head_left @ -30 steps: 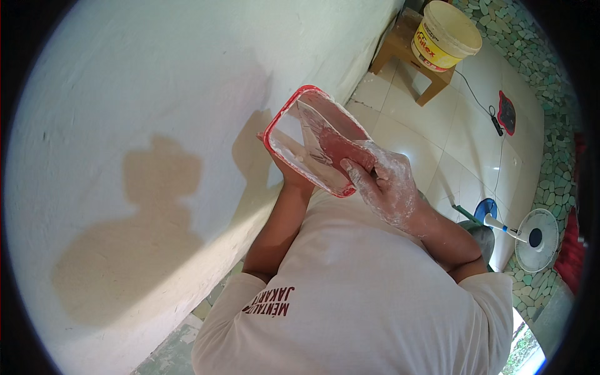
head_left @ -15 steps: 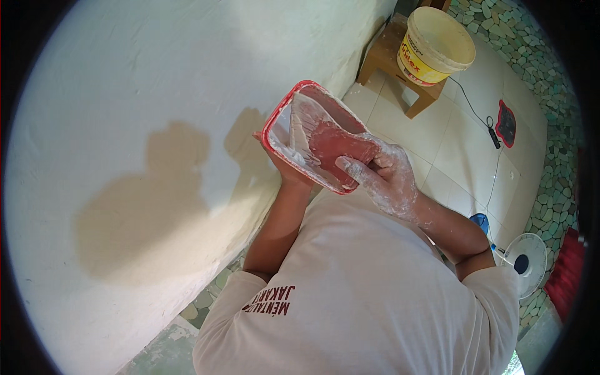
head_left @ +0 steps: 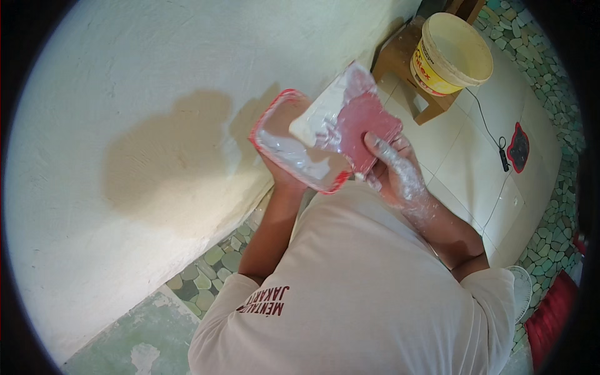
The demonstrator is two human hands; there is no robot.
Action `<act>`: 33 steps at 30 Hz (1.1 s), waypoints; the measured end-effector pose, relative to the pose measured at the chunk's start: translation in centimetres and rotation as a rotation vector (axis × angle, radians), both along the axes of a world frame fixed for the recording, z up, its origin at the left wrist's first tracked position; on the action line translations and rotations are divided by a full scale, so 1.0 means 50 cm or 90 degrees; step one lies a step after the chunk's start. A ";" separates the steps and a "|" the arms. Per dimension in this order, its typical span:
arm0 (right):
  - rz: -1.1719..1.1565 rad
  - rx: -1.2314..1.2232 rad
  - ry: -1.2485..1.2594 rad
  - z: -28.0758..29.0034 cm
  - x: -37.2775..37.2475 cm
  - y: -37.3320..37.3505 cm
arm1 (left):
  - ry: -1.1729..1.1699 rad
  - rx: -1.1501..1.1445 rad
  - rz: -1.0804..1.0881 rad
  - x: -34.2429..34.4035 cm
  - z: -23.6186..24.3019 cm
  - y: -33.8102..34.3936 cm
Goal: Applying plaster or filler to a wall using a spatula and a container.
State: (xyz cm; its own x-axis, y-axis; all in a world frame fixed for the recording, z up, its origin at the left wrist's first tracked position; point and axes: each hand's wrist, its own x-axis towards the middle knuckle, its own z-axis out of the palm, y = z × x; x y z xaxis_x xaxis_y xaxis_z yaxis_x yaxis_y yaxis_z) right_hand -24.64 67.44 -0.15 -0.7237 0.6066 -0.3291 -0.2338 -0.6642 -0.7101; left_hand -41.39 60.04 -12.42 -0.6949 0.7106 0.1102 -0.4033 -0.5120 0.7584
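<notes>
My left hand (head_left: pixel 285 176) supports a shallow rectangular tub (head_left: pixel 284 117) with a red rim from below, its fingers mostly hidden underneath. White paste (head_left: pixel 294 153) coats the inside of the tub. In my right hand (head_left: pixel 403 175) is a red plastic putty spreader (head_left: pixel 359 128), gripped with the thumb on its upper face. A thick white layer of paste covers the spreader's far left part. The spreader is held over the tub's right side and hides part of it. Dried white smears mark my right thumb and wrist.
A whitewashed wall (head_left: pixel 144 69) rises close on the left, with my shadow on it. At the upper right, a yellow-labelled bucket (head_left: pixel 453 53) stands on a wooden stool (head_left: pixel 400 56). A cable (head_left: pixel 480 109), a red-edged dark mat (head_left: pixel 518 148), a fan (head_left: pixel 522 292) and red cloth (head_left: pixel 553 315) lie further right.
My right hand has lifted the spreader up out of the tub and turned it, so its paste-covered face shows. The tub has tilted slightly, and the whole view has shifted.
</notes>
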 end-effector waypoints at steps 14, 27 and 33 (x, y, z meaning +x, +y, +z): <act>-0.324 -0.029 -0.018 -0.096 0.140 0.193 | -0.473 0.026 -0.171 -0.008 0.007 -0.279; -0.376 -0.072 0.050 -0.154 0.179 0.209 | -0.444 0.012 -0.313 -0.026 0.089 -0.291; -0.325 -0.162 0.010 -0.257 0.191 0.192 | -0.424 -0.148 -0.233 -0.031 0.084 -0.303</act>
State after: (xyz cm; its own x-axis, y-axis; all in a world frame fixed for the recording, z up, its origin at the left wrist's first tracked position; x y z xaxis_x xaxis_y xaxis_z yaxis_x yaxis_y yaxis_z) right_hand -15.09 77.05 -12.99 -0.3659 0.7836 -0.5021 -0.5784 -0.6142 -0.5368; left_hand -42.92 44.90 -8.22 -0.2800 0.8605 -0.4256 -0.9217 -0.1170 0.3698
